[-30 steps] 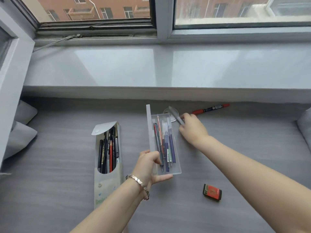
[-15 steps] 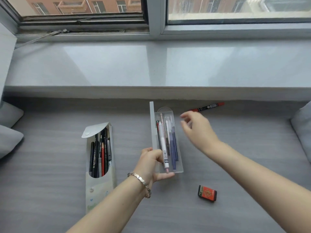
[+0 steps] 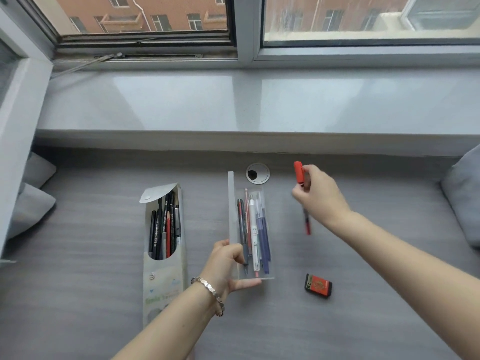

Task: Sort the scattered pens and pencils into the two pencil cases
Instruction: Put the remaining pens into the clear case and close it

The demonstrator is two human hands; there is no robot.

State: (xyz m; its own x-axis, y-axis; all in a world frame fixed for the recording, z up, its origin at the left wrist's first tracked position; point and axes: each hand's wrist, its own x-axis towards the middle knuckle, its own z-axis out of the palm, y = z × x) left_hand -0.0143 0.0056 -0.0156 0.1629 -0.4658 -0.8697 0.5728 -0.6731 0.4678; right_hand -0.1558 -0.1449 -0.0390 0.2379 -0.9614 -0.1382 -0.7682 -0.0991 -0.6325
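A clear plastic pencil case (image 3: 259, 196) lies open mid-desk and holds several pens, among them a white pen (image 3: 253, 235). My left hand (image 3: 228, 263) grips its near left corner. My right hand (image 3: 320, 194) holds a red-capped pen (image 3: 299, 171) in the air to the right of the case, cap end up and far, tip pointing down toward me. A white card pencil case (image 3: 163, 276) lies to the left with its flap open and several dark pencils and a red one inside.
A red and black eraser (image 3: 318, 285) lies on the grey desk right of the clear case. A round cable grommet (image 3: 257, 172) sits just behind that case. Grey cushions (image 3: 465, 196) flank both desk ends. A raised windowsill (image 3: 233, 100) runs along the back.
My right hand dropped the white pen into the clear case, then reached back and lifted the red-capped pen off the desk. My left hand kept hold of the case.
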